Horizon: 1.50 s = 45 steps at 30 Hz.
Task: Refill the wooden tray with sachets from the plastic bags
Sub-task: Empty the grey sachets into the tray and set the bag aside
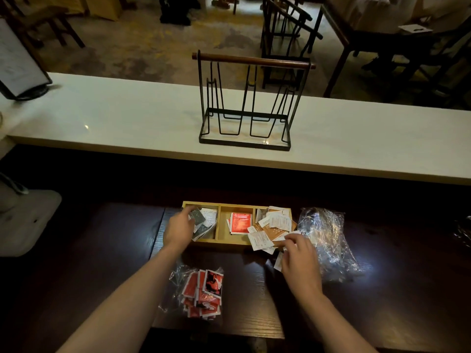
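While both hands reach in — wooden tray (237,241) lies left-right | sachets (239,222) seemingly flat

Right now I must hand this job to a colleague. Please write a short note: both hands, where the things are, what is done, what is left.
Left hand: in the left compartment of the wooden tray, on the grey sachets.
Right hand: at the tray's right end, fingers on the white and brown sachets; firm grip unclear.
Clear bag: right of the tray, looks mostly empty.
Bag of red sachets: near side of the tray, full.
Done: right compartment heaped, some spilling over the edge.
Left: middle compartment holds few red sachets; refill it and tidy the spill.
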### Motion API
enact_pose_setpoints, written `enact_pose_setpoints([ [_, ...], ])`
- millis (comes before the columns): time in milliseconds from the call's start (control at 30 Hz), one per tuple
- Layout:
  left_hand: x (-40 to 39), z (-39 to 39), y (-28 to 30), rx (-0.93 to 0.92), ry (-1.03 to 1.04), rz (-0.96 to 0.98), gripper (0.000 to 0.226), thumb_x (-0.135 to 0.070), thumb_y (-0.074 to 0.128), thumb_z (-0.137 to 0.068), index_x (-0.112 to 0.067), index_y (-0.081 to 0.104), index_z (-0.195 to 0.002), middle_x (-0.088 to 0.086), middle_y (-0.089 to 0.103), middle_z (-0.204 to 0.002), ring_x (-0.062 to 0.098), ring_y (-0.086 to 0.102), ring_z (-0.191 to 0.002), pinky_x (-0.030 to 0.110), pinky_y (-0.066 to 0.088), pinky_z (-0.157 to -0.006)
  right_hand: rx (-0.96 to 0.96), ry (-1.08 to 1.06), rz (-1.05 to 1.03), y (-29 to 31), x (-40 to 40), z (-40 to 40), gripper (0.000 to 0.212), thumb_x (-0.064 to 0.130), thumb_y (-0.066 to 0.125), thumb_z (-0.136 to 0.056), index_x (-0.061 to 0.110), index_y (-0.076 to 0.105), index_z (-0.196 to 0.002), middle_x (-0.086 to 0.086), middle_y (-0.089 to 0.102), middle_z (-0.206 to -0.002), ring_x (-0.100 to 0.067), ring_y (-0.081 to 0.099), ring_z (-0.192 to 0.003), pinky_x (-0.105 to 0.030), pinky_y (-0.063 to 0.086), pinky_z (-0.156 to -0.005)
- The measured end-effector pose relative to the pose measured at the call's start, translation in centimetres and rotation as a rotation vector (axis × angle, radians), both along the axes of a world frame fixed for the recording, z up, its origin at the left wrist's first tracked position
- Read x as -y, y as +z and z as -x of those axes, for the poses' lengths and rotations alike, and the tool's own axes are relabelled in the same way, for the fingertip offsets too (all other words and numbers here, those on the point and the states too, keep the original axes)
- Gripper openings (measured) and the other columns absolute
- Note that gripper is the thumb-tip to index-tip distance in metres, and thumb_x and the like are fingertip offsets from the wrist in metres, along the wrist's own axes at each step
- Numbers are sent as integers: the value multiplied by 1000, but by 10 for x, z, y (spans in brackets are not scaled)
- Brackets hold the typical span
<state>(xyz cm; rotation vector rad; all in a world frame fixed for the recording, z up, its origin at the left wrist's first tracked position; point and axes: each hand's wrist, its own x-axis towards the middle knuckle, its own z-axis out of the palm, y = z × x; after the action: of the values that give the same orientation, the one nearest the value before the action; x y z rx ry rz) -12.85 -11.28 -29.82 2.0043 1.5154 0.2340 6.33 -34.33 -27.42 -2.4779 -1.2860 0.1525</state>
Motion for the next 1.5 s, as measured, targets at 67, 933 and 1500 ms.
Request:
enact_pose_setpoints([
  [67, 4, 1, -1, -156, -60, -78, 40, -20, 47, -96, -29, 48, -134, 12, 58, -127, 30, 60, -100, 35, 46, -67, -24, 28, 4, -1, -2, 10, 24, 6, 60, -84, 14, 69, -105, 1, 59, -114, -18, 51, -108, -32, 45, -93],
  [933, 10, -10, -34, -45, -253, -64, 82, 13, 43, -81, -42, 33, -141, 0, 24, -158, 25, 27, -143, 44, 42, -104, -250, 408, 115, -18, -7, 73, 26, 9, 47, -89, 19, 64, -107, 3, 56, -113, -15, 53, -107, -27, 48, -84],
  [1500, 52, 87, -20, -206, 117, 113, 24, -31, 47, -95, -8, 54, -98, 14, 57, -105, 28, 57, -89, 39, 47, -74, -1126, -67, 352, -34, -41, 107, 51, 28, 64, -88, 20, 39, -132, -5, 63, -118, -20, 64, -103, -28, 55, -75],
])
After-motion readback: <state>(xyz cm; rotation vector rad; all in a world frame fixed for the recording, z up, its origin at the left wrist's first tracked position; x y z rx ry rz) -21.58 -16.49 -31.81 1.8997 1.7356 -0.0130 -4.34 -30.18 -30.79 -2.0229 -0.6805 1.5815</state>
